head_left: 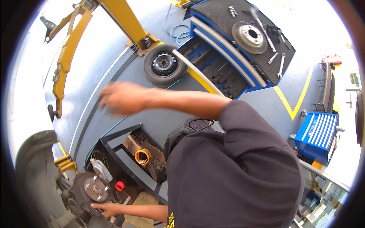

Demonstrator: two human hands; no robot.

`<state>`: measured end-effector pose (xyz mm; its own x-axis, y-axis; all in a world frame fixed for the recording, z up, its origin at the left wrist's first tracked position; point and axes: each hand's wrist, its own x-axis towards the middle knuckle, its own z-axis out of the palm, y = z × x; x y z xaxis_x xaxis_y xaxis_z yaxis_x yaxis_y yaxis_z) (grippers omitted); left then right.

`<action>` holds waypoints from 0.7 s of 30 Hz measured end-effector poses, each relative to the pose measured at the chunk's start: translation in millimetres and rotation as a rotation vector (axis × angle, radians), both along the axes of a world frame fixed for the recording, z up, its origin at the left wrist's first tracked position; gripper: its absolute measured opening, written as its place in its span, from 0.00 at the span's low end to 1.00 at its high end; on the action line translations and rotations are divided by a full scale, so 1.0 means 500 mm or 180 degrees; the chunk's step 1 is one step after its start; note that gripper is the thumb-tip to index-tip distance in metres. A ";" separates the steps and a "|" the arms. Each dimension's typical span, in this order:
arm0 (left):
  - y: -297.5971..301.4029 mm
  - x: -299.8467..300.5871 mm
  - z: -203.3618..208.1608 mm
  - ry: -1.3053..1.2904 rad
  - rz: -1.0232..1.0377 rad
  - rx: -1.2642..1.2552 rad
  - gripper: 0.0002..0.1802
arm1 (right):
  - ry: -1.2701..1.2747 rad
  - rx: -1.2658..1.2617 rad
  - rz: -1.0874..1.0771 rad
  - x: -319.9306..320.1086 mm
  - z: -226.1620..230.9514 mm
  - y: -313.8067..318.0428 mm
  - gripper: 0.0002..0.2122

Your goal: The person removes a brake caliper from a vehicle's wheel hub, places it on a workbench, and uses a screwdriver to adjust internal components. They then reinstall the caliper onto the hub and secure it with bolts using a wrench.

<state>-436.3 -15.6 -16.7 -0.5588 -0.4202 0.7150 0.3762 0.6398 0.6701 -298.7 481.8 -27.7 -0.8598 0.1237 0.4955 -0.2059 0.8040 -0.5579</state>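
Under a wheel arch (32, 159) at the lower left, a worn brake disc (81, 186) sits on its hub, with studs standing out of it. My left hand (109, 209) is closed at the disc's lower edge, thumb over a dark metal part there. That part is mostly hidden by the fingers. My right hand (125, 99) hangs in the air above the floor, smeared by motion, so its fingers cannot be read. Near the disc lie a clear plastic bottle (101, 169) with a hose and a red cap-like piece (119, 186).
A dark metal frame (118, 155) holds a rusty box with an orange ring (142, 156). Beyond stand a wheel (148, 68), a yellow lift post (123, 19) and a blue tool cabinet (228, 53), its drawer pulled out. Another brake disc (238, 36) and wrenches lie on top.
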 end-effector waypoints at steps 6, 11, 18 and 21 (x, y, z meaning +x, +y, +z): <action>0.090 0.058 0.045 -0.0483 0.0607 0.0061 0.31 | -0.0292 0.0072 -0.4785 0.678 -0.177 0.386 0.09; 0.029 -0.011 0.032 -0.0926 0.0538 -0.0272 0.35 | -0.3185 0.0756 -0.5901 1.253 -0.319 0.476 0.15; -0.026 -0.005 -0.010 -0.1047 0.1048 -0.0276 0.44 | -0.2181 -0.0354 -0.6649 1.371 -0.377 0.536 0.16; 0.042 0.006 0.020 -0.0568 0.0575 0.0290 0.41 | -0.2901 -0.1423 -0.6542 1.299 -0.276 0.548 0.20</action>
